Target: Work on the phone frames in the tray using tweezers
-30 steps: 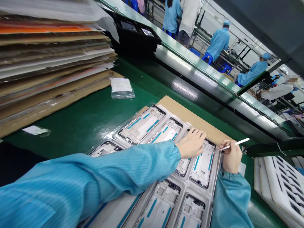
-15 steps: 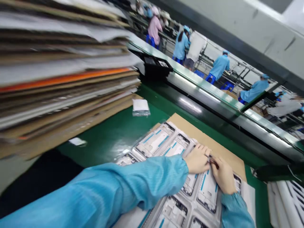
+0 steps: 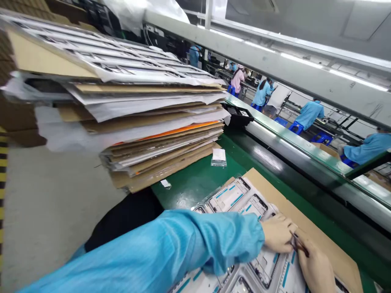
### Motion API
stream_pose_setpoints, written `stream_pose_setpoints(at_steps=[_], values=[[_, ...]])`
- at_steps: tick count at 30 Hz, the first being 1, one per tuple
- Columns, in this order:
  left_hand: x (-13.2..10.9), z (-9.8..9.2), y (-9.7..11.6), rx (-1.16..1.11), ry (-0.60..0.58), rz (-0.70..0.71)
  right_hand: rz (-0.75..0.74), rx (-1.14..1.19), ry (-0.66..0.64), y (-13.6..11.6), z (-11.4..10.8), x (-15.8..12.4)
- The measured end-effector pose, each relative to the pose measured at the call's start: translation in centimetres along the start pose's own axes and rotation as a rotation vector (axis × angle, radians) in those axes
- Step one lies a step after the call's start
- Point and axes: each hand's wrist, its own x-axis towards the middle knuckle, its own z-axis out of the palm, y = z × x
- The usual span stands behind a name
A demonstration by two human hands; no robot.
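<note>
Touch the frames point(image 3: 230, 196) lightly where your left hand point(image 3: 278, 234) and right hand point(image 3: 316, 260) meet by the far edge of the tray point(image 3: 244, 267), their grip too hidden to tell.

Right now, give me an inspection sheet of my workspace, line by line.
Surface: green table, shiny, with a cardboard sheet showing past the tray.
Job's things: phone frames with blue strips lie in the tray, some hidden by the left sleeve.
Clutter: small bag with paper, white slip, tall stack of cardboard.
Hands: left hand and right hand meet over the tray; grip unclear.
Cables: nothing certain seen.
Surroundings: people and blue stools beyond, grey beam above.
</note>
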Motion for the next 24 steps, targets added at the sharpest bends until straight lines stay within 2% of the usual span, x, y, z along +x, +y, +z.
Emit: stream_pose_setpoints(at_steps=[1, 3, 5, 6, 8, 11, 13, 16, 20, 24], values=[[-0.7, -1.2, -0.9, -0.026, -0.017, 0.026, 0.008, 0.012, -0.016, -0.1, 0.0, 0.0], [-3.2, -4.0, -3.7, -0.067, 0.084, 0.02, 0.02, 0.032, -0.028, -0.2, 0.1, 0.1], [-6.9, -6.5, -7.6, -0.091, 0.209, -0.127, 0.027, 0.037, -0.021, -0.3, 0.0, 0.2], [-9.0, -7.5, -9.8, -0.049, 0.264, -0.276, 0.025, 0.041, -0.022, -0.4, 0.0, 0.3], [-13.5, -8.6, -14.0, 0.067, 0.299, -0.517, 0.033, 0.051, -0.047, -0.3, -0.1, 0.5], [-19.0, -7.9, -18.1, 0.127, 0.346, -0.641, 0.062, 0.067, -0.075, 0.2, 0.2, 0.8], [-20.9, -6.8, -19.2, 0.171, 0.361, -0.66, 0.075, 0.078, -0.061, 0.6, 0.5, 0.8], [-21.3, -5.6, -19.3, 0.257, 0.353, -0.672, 0.102, 0.1, -0.032, 1.3, 1.0, 0.8], [-20.3, -5.7, -19.1, 0.319, 0.299, -0.663, 0.135, 0.137, -0.078, 1.7, 1.2, 1.0], [-20.3, -6.1, -18.9, 0.294, 0.304, -0.654, 0.162, 0.167, -0.034, 1.7, 1.0, 1.0]])
